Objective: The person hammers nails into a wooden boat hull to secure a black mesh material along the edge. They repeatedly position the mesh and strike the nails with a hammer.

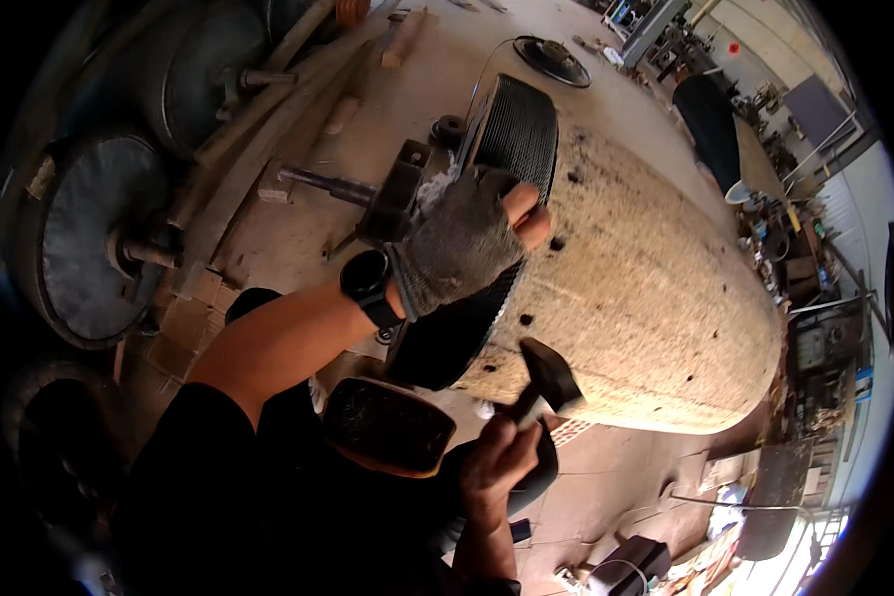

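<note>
A large pale cylindrical drum [656, 288] lies on its side in the middle, its dark ribbed end cap [512, 134] facing me. My left hand [467, 238], in a grey fingerless glove with a black watch at the wrist, presses on the drum's rim near the dark end. My right hand [497, 462] grips the handle of a black hammer [549, 375], whose head rests against the drum's lower edge. Small dark holes dot the drum's surface.
Round metal discs with shafts [94, 233] lie on the left beside wooden planks [268, 119]. A steel shaft with a bearing block [368, 194] sits behind my left hand. A dark oval pad [387, 425] is near my lap. Workshop clutter and machines [815, 348] line the right.
</note>
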Motion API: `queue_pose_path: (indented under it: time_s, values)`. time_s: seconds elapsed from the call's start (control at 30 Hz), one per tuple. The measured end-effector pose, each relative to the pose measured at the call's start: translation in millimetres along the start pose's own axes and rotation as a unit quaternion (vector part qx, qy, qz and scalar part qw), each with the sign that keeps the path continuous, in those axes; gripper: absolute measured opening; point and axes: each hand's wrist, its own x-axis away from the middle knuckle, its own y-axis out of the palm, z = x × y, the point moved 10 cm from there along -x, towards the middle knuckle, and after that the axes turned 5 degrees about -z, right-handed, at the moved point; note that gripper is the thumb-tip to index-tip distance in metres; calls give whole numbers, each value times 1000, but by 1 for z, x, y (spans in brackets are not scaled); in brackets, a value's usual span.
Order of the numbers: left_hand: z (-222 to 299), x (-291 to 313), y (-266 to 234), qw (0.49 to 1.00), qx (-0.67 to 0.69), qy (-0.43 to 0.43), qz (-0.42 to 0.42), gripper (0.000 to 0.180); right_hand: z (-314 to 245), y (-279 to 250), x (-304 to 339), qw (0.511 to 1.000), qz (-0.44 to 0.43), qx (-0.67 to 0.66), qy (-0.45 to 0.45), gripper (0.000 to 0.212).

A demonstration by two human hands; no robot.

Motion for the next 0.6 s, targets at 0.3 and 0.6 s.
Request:
queue_pose_path:
  time_s: [0.3,0.6]
  values:
    - [39,55,-9,987,158,-27,-16,40,73,11,40,991,15,105,82,20]
    - [76,122,2,963,239,-88,-88,60,59,7,51,995,10,87,40,20]
